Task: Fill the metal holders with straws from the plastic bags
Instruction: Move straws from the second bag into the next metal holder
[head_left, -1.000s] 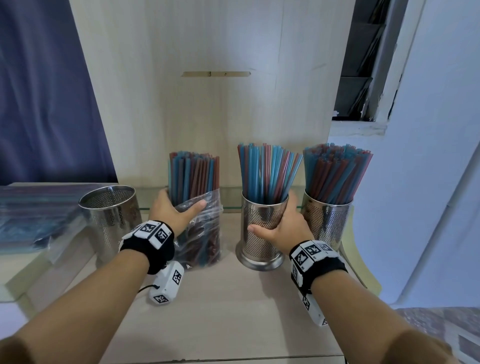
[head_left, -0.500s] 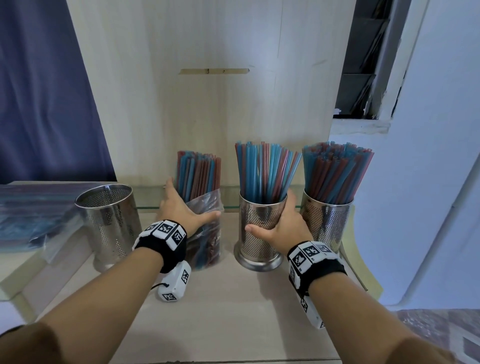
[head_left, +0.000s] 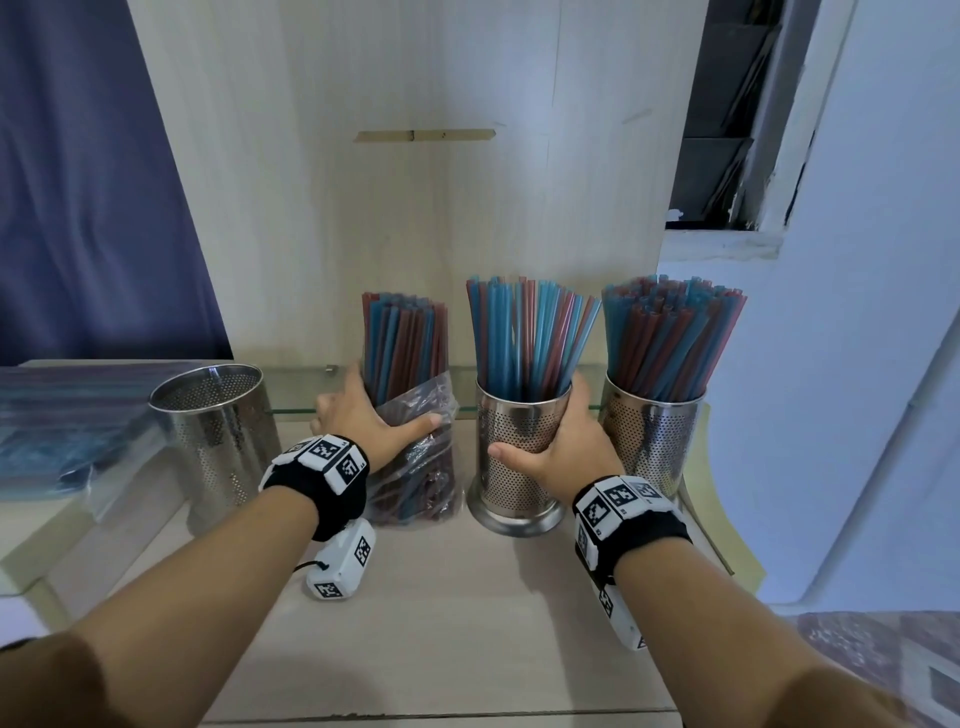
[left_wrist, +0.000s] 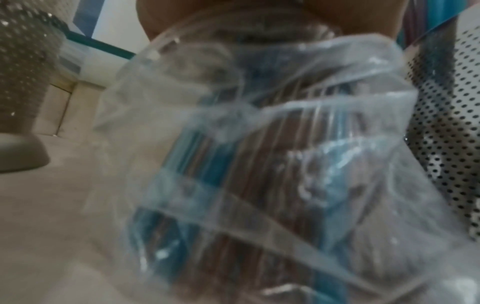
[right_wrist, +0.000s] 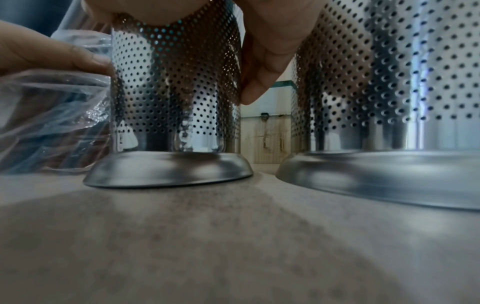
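Note:
Three perforated metal holders stand on the wooden shelf. The left holder has nothing in it. The middle holder and the right holder are packed with blue and red straws. My left hand grips an upright clear plastic bag of straws between the left and middle holders. My right hand wraps around the middle holder, thumb in front, fingers between the two full holders.
More bagged straws lie on a lower surface at far left. A wooden back panel rises behind the holders, with a glass strip at its foot. The shelf ends at a curved right edge by a white wall.
My left hand has slid the bag of straws rightward, closer to the middle holder. My right hand stays on the middle holder.

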